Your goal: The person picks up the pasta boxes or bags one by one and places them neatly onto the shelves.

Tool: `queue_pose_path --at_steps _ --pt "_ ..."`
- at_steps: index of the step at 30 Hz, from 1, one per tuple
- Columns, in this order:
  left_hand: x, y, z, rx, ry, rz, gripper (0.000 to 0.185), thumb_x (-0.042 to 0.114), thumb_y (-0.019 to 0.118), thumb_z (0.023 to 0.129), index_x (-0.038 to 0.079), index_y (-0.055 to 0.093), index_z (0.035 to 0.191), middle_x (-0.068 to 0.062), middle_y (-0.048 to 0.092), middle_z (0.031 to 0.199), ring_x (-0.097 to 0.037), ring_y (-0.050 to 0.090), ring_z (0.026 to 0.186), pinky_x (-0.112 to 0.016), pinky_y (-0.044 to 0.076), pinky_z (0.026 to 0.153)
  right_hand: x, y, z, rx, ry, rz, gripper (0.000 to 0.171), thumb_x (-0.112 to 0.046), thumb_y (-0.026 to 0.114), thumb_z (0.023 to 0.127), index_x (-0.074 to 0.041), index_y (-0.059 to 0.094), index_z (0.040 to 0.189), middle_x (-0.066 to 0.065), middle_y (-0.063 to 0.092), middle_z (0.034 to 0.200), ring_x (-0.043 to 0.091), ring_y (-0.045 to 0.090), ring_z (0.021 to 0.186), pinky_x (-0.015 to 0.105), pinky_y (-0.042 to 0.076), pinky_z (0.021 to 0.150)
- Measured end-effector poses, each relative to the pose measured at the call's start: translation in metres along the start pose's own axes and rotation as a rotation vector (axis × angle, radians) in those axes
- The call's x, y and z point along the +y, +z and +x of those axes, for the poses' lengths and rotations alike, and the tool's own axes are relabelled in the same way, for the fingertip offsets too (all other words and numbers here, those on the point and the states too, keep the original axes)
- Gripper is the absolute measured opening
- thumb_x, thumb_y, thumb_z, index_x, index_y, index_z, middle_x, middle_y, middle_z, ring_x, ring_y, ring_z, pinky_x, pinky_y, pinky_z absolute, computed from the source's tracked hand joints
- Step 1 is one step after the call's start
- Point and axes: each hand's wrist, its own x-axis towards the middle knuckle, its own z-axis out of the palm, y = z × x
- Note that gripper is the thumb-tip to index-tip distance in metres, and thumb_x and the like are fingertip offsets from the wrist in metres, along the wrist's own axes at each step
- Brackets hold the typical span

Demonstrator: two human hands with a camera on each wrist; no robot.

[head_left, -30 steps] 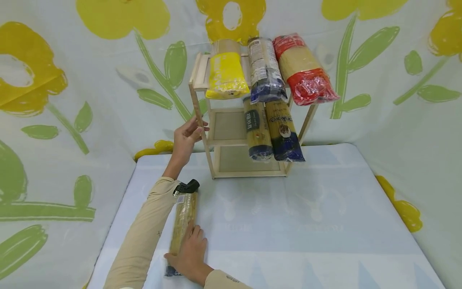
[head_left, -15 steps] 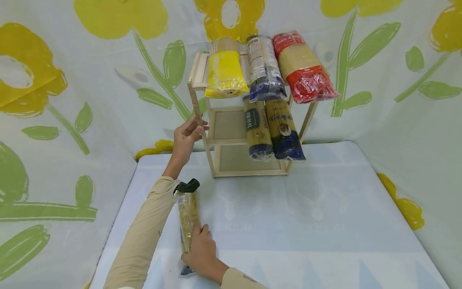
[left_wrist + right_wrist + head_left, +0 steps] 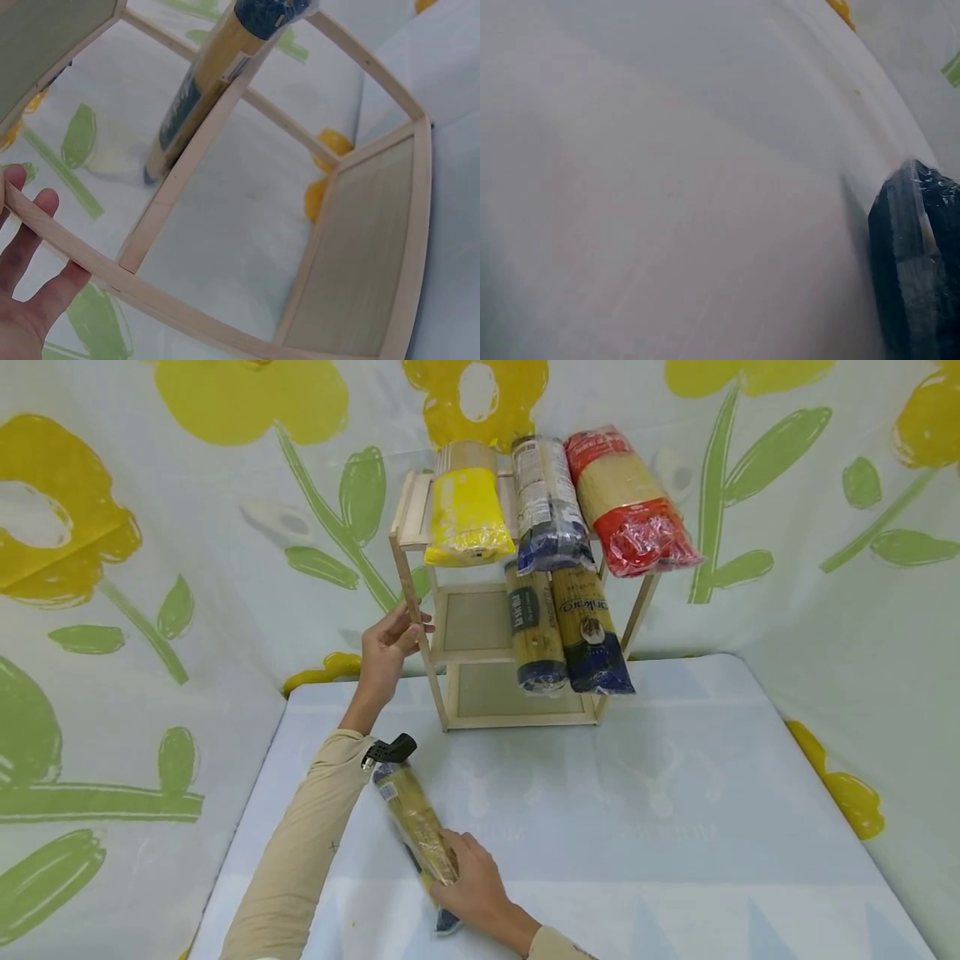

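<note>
My left hand grips the left front post of a small wooden shelf rack; the left wrist view shows its fingers around the post. Lower down, my right hand holds a clear-wrapped spaghetti pack with dark blue ends, slanted over the table. The pack's far end lies just below the black wrist camera. In the right wrist view only the pack's dark blue end shows, and the right hand is out of that view.
On the rack's top lie a yellow pasta pack, a white-and-blue pack and a red pack. Two spaghetti packs, one with a green label and one dark blue, stick out from the middle shelf.
My right hand has moved right with the spaghetti pack, which has turned so its near end points to the lower right. The left hand stays on the post.
</note>
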Motion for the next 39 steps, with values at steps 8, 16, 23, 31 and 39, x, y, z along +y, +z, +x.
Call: queue_pose_path --at_steps 8,16,23,31,39 --pt "0.002 0.000 0.001 0.010 0.017 -0.004 0.045 0.008 0.055 0.095 0.015 0.050 0.139 -0.013 0.064 0.111 -0.020 0.063 0.098 -0.044 0.049 0.091 0.023 -0.034 -0.016 0.090 -0.059 0.108 0.058 -0.003 0.071 0.065 -0.009 0.063 0.122 -0.003 0.062 0.097 0.006 0.053 0.076 0.020 0.047 0.061" --pt "0.004 0.000 -0.001 0.011 0.005 -0.027 0.045 0.007 0.054 0.095 0.012 0.049 0.140 -0.011 0.064 0.111 -0.021 0.063 0.099 -0.041 0.049 0.091 0.020 -0.063 -0.022 0.155 -0.046 0.135 0.052 0.004 0.069 0.062 -0.005 0.067 0.114 -0.002 0.064 0.089 0.006 0.054 0.069 0.021 0.050 0.056" --pt "0.002 0.000 -0.002 0.020 0.008 -0.019 0.043 0.007 0.054 0.095 0.013 0.051 0.138 -0.011 0.064 0.110 -0.024 0.063 0.100 -0.042 0.050 0.090 0.010 -0.088 -0.023 0.227 -0.093 0.137 0.052 0.009 0.068 0.058 -0.006 0.069 0.108 -0.007 0.061 0.081 0.004 0.050 0.060 0.020 0.047 0.047" --pt "0.001 -0.001 -0.002 0.013 0.004 -0.035 0.042 0.008 0.055 0.095 0.010 0.051 0.137 -0.006 0.066 0.108 -0.020 0.064 0.098 -0.040 0.051 0.088 -0.015 -0.119 -0.024 0.282 -0.151 0.126 0.055 0.012 0.068 0.058 -0.011 0.069 0.108 -0.010 0.059 0.080 0.002 0.047 0.055 0.018 0.045 0.042" --pt "-0.001 -0.001 -0.003 0.007 0.018 -0.033 0.044 0.007 0.055 0.095 0.012 0.050 0.138 -0.006 0.066 0.108 -0.021 0.064 0.098 -0.043 0.050 0.089 -0.041 -0.149 -0.016 0.372 -0.221 0.073 0.054 0.010 0.071 0.060 -0.013 0.069 0.109 -0.008 0.061 0.081 0.003 0.045 0.055 0.018 0.043 0.043"
